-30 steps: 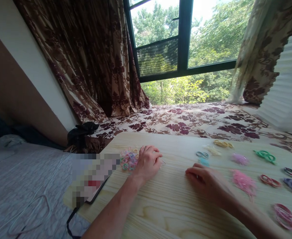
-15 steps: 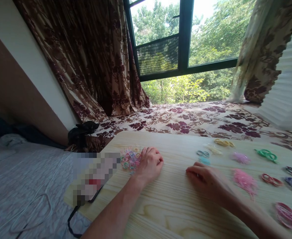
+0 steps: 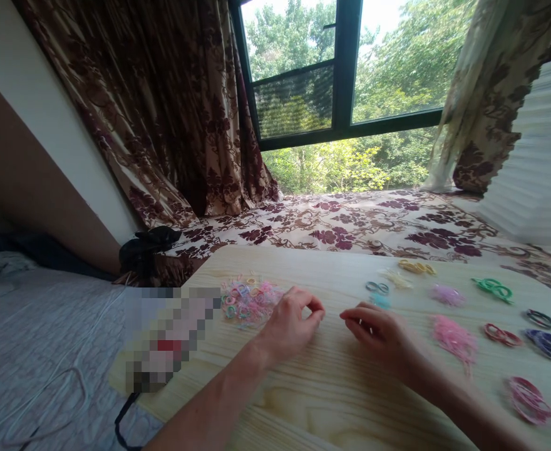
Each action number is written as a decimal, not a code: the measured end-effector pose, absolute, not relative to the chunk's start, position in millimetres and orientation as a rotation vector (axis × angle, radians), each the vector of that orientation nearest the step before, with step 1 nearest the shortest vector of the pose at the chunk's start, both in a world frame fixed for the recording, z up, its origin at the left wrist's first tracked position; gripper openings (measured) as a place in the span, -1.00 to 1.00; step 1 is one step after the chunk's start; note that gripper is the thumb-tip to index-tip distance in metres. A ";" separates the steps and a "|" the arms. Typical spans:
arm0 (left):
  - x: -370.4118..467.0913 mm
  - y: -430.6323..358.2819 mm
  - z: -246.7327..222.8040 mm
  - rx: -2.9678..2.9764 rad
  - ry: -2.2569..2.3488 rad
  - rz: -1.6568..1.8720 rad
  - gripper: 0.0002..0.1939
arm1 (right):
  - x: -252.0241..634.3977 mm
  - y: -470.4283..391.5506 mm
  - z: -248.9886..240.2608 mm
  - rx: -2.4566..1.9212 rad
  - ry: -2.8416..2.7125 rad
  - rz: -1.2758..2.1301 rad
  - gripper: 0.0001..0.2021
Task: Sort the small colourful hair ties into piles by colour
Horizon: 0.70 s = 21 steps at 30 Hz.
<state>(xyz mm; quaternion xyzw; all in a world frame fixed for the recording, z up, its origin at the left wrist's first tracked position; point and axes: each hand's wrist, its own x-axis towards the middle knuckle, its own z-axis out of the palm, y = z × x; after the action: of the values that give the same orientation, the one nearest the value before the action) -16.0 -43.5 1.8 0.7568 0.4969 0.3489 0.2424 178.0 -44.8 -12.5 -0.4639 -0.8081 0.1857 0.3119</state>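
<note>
The pale wooden surface (image 3: 313, 388) carried everything. Over its middle, the left hand (image 3: 292, 322) and right hand (image 3: 381, 332) faced each other, both fingertips narrowed; whether either held anything, I could not tell. The mixed pile of bands (image 3: 247, 299) lay near the far left corner, looking light, soft and stretchy, each loop probably best pinched at one side.

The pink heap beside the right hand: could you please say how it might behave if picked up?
The pink heap is probably floppy, being a loose tangle of thin strands; it may shed pieces, since some trail from its near edge.
</note>
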 end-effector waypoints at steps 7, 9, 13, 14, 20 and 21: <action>-10.1 -50.4 4.0 1.867 1.263 0.881 -0.92 | 173.8 -44.8 -18.5 -1.147 -2.024 0.595 -0.80; -9.4 -51.7 6.2 1.823 1.260 0.853 -0.90 | 172.8 -45.8 -17.5 -1.138 -2.018 0.618 -0.81; -8.8 -53.3 10.6 1.770 1.259 0.796 -0.88 | 171.5 -47.8 -13.1 -1.129 -2.042 0.649 -0.79; -9.1 -53.0 11.0 1.762 1.253 0.787 -0.87 | 171.4 -48.2 -11.5 -1.134 -2.052 0.656 -0.78; -14.4 -47.3 7.8 1.745 1.224 0.788 -0.85 | 172.9 -49.3 0.5 -1.239 -2.041 0.752 -0.73; -15.3 -46.6 7.1 1.753 1.233 0.785 -0.85 | 173.4 -49.2 2.2 -1.257 -2.028 0.774 -0.72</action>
<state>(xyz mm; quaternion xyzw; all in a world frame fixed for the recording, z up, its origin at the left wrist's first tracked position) -15.3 -46.6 7.1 0.6982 0.4912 0.3129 0.4164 173.4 -49.2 2.2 -0.4761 -0.7683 0.2934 0.3114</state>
